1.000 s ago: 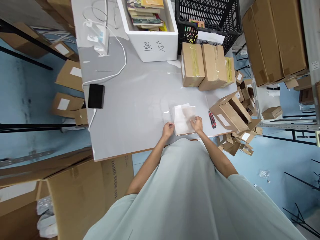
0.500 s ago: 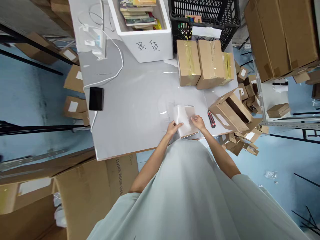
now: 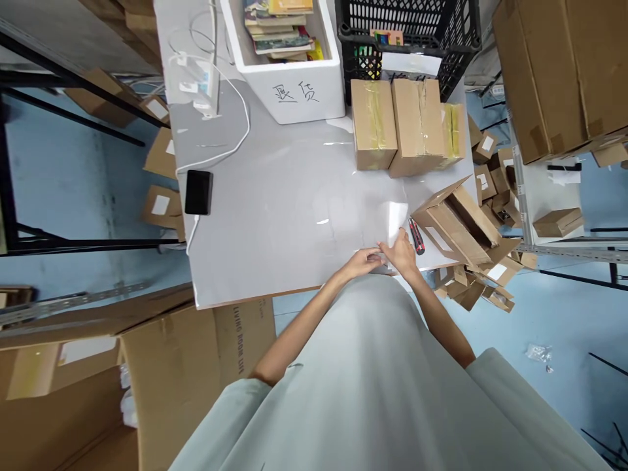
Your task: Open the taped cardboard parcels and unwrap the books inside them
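Observation:
A thin pale book [image 3: 396, 219] is tipped up near the table's front edge, so only a narrow white face of it shows. My right hand [image 3: 403, 255] grips it from the right, thumb pointing left across it. At its lower left, my left hand [image 3: 367, 261] has its fingers bent against the near part of the book; their exact hold is partly hidden. Just right of my right hand lies a red and black box cutter [image 3: 417, 236]. Beyond the cutter is an opened cardboard box [image 3: 456, 222] with raised flaps.
Taped cartons [image 3: 375, 124] stand at the back right, before a black plastic crate [image 3: 407, 39]. A white foam box [image 3: 309, 95] holds several books. On the left are a phone [image 3: 199, 192] and a power strip [image 3: 209, 88] with loose white cable. A large carton [image 3: 171, 366] stands below the table's left side.
The book has turned from nearly flat to tipped up and moved slightly right. Both hands have shifted right and closer together. The camera view has swung slightly.

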### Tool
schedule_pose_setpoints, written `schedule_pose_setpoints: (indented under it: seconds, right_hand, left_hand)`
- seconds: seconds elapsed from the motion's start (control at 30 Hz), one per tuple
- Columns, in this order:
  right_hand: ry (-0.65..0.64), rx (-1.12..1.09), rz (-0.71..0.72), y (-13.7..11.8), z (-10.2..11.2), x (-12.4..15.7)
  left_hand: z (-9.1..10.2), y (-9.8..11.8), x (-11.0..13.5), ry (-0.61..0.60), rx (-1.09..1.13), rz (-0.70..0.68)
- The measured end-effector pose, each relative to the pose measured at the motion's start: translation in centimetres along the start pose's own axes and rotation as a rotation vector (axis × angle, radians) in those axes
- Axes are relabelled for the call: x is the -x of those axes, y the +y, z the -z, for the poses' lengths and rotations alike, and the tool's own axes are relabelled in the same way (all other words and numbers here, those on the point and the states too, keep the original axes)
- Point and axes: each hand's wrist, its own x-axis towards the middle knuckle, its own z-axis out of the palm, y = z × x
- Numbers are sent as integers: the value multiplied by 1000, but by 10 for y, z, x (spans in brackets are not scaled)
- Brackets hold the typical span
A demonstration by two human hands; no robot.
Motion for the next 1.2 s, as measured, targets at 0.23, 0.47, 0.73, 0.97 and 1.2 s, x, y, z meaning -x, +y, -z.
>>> schedule_pose_setpoints:
  seconds: [0.23, 0.47, 0.73, 0.97, 1.2]
  right_hand:
    - [14, -185, 35, 20, -9, -8]
    - [-258, -929, 196, 19, -55, -24]
    - [-76, -307, 291, -24, -88, -25]
    - [-243, 125, 533, -77, -104, 2]
    - [-236, 97, 509, -69, -102, -6]
  left_hand:
    - [32, -23, -13, 407, 54, 179]
    - [91, -36, 22, 385, 411, 244]
    - [116, -54, 56, 554, 576, 220]
    - [108, -52, 58, 598, 430, 78]
    - [108, -53, 60, 640, 321, 79]
